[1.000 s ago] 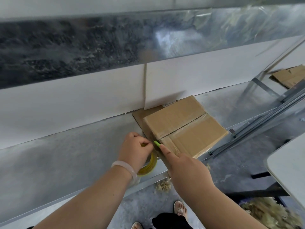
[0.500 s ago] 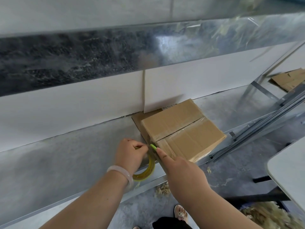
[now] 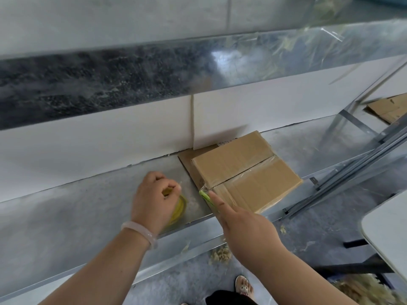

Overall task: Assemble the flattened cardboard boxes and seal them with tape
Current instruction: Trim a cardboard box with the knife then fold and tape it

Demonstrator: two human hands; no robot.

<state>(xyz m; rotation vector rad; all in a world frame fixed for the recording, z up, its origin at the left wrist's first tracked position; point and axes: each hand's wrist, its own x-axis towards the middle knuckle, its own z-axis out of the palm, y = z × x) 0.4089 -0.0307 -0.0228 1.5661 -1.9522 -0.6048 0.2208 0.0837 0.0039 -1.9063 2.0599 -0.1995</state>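
Galvanised grey metal forms the long worktop (image 3: pixel 77 216), which runs from the near left to the far right under white wall panels (image 3: pixel 88 139) and a shiny metal shelf edge (image 3: pixel 132 69) overhead. On the left, the left hand (image 3: pixel 154 201), a pale bangle (image 3: pixel 141 231) on its wrist, has its fingers curled round a yellow-cored roll of clear tape (image 3: pixel 179 208) that rests on the worktop. Most of the roll is hidden under the hand.

Just to the right, the right hand (image 3: pixel 246 227) stretches a straight forefinger with a green nail (image 3: pixel 204 194) onto the near-left corner of the brown cardboard box (image 3: pixel 246 172), pressing a crumpled tape end there. Its other fingers are out of sight beneath the hand. The box stands closed on the worktop close to the wall, with clear tape along its top seam, on a flat cardboard sheet (image 3: pixel 187 157).

Far right, flattened cardboard (image 3: pixel 392 106) lies on another shelf, cut off by the frame, as is a white table corner (image 3: pixel 387 227). Below, the grey concrete floor (image 3: pixel 308 227) carries straw-like shreds (image 3: pixel 220 254), and a sandalled foot (image 3: pixel 243 287) shows.
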